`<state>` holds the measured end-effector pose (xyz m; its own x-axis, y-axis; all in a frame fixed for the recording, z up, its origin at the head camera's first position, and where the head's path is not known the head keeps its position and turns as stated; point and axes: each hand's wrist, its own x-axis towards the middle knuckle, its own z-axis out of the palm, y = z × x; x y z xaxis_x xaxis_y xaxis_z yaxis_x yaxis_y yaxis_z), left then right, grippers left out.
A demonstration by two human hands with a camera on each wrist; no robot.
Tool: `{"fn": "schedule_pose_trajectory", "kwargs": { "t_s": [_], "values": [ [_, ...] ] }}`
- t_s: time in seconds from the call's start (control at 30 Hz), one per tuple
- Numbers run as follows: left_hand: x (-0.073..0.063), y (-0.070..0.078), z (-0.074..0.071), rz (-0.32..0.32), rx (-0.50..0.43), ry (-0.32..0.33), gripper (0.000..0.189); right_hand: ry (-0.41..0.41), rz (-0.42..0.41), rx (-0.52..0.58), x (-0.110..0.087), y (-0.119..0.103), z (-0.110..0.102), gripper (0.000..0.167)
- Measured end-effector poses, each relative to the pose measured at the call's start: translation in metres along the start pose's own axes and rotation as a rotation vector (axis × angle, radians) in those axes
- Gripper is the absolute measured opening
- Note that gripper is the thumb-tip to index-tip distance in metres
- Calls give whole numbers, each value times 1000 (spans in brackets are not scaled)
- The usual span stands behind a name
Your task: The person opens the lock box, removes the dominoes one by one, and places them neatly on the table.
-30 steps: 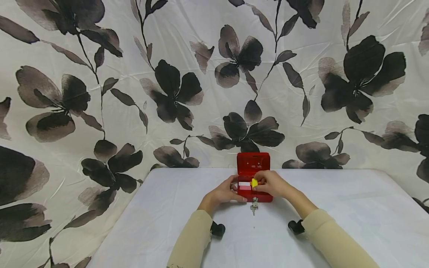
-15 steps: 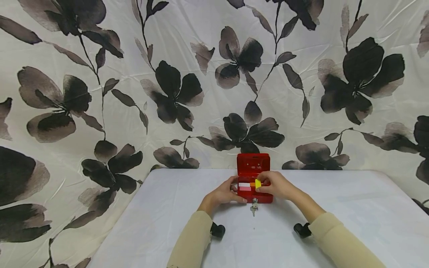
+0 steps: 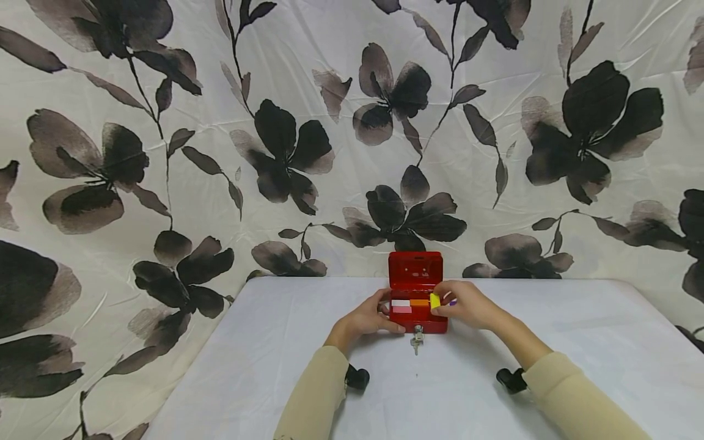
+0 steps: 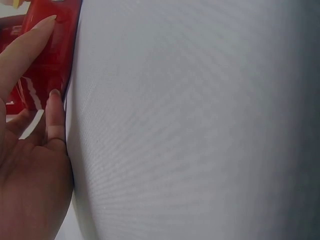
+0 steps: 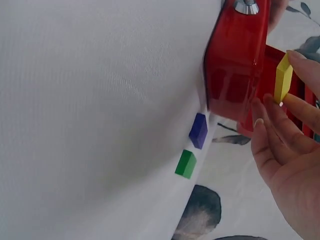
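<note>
A small red metal cash box (image 3: 431, 327) stands with its lid (image 3: 415, 269) raised. White (image 3: 401, 302), pink (image 3: 401, 310) and orange (image 3: 419, 302) blocks lie inside it. My left hand (image 3: 364, 318) holds the box's left end, thumb across the front, other fingers along the side. Between thumb and fingers my right hand (image 3: 467, 304) pinches a yellow block (image 5: 283, 77), over the box's right end. In the right wrist view, a purple block (image 5: 199, 131) and a green block (image 5: 186, 164) lie on the table just right of the box.
Keys (image 3: 415, 344) hang from the lock at the box's front. The table (image 3: 418, 403) has a white cover. Behind it hangs a floral cloth (image 3: 330, 153). Black wrist cameras sit under the left (image 3: 357, 377) and right (image 3: 511, 380) sleeves.
My right hand has shifted rightward with the yellow block, from beside the white block to the box's right end. The orange block shows more. My left hand stays on the box.
</note>
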<state>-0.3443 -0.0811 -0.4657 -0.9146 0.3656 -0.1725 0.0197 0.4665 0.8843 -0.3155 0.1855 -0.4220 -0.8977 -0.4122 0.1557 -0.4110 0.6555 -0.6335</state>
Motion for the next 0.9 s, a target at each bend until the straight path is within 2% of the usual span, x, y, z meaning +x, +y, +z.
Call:
{"fn": "schedule_pose_trajectory", "kwargs": {
  "t_s": [0.57,0.9],
  "values": [
    [-2,-1,0,24,-50,-19,96,13,0,-33,-16,17,-18,36],
    [-1,-1,0,5,-5,1,97,23,-19,-66,-24,31,-29,37]
  ]
}}
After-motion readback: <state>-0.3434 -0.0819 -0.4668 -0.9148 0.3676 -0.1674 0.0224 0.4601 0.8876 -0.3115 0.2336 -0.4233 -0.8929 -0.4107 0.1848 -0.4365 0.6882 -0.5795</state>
